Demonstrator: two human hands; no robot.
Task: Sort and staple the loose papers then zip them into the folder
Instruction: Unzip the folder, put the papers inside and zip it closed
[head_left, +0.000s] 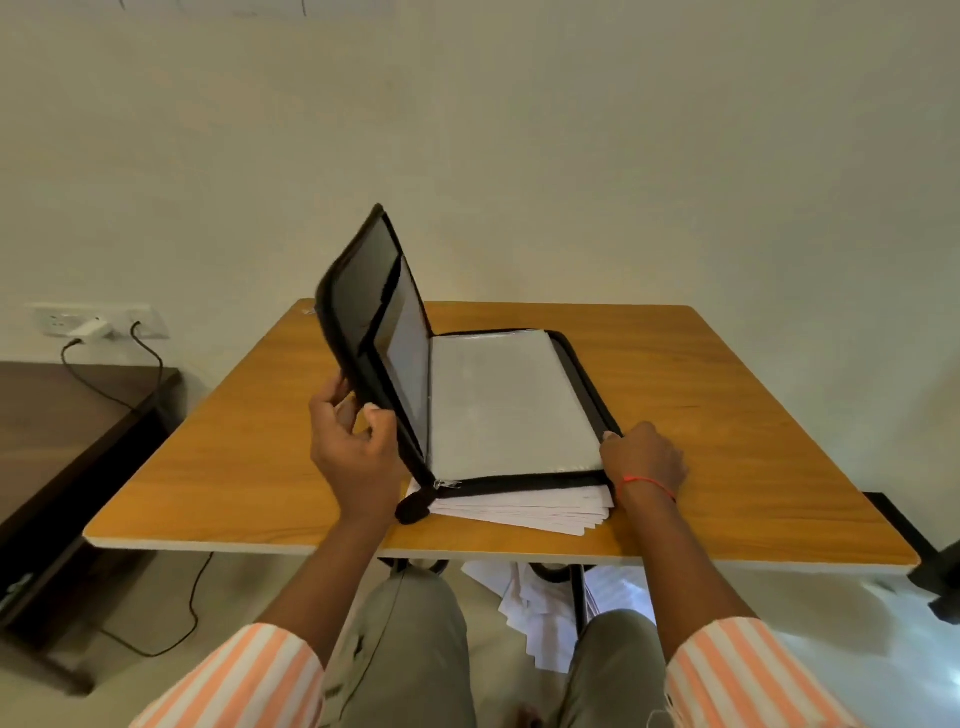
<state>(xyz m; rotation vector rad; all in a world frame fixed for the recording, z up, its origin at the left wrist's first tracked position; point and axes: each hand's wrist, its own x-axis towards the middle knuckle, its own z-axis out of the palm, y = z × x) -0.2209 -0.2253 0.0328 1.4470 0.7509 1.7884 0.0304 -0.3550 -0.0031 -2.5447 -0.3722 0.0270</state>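
Two hands are engaged on the black folder (493, 400), which lies unzipped on the tabletop (727, 395). Its left cover is held raised, pinched at the near edge by the left hand (353, 447), while the near right corner of the lower half is gripped by the right hand (644, 457). A fanned stack of loose papers (524, 508) is seen beneath the folder, not inside it. Further sheets (519, 597) lie on the floor (831, 629). No stapler is visible. Stapling, insertion and zipping are judged outstanding.
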